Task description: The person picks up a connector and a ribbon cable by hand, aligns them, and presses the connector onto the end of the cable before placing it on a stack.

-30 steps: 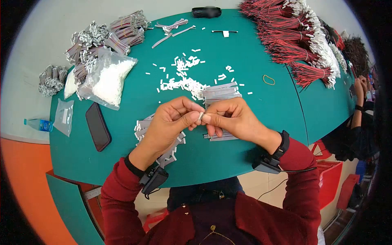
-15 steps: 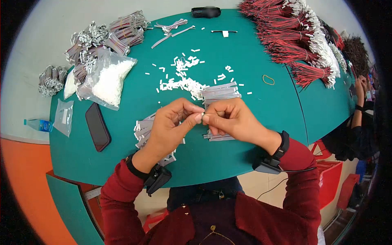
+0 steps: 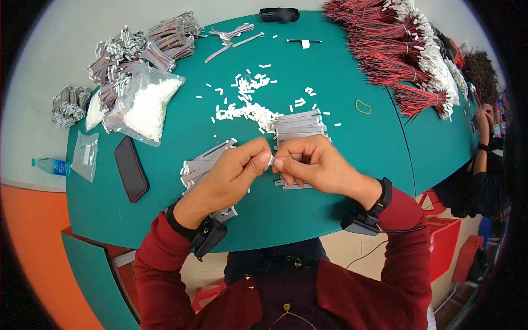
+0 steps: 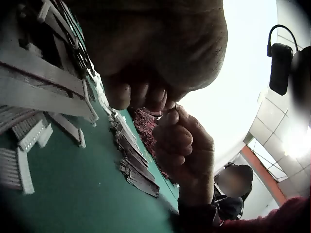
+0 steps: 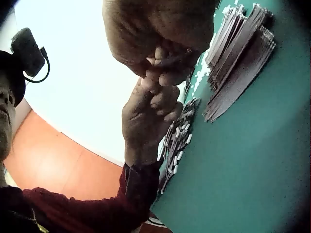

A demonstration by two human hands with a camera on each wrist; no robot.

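Observation:
In the head view both hands meet above the table's front half, fingertips together. A small white piece [image 3: 271, 160] shows between them. My left hand [image 3: 231, 175] pinches it between thumb and forefinger, the back of the hand turned up. From the other side, the thumb and forefinger of my right hand [image 3: 316, 165] pinch at the same piece, with the other fingers curled below. Under the left hand lies a loose pile of grey ribbon cables [image 3: 204, 165] with white ends. A neater stack of grey ribbon cables [image 3: 300, 122] lies beyond the right hand.
Loose white pieces [image 3: 250, 113] are scattered beyond the hands. At left are a clear bag of white pieces [image 3: 148, 110], a phone [image 3: 132, 169] and tied cable bundles [image 3: 122, 49]. Red-and-black wire bundles [image 3: 388, 52] fill the far right; another person's arm [image 3: 483, 132] shows there.
My left hand has rolled over, so its fingers are more tucked and its back faces up. Both hands stay fingertip to fingertip, slightly lower. The piles on the table look unchanged.

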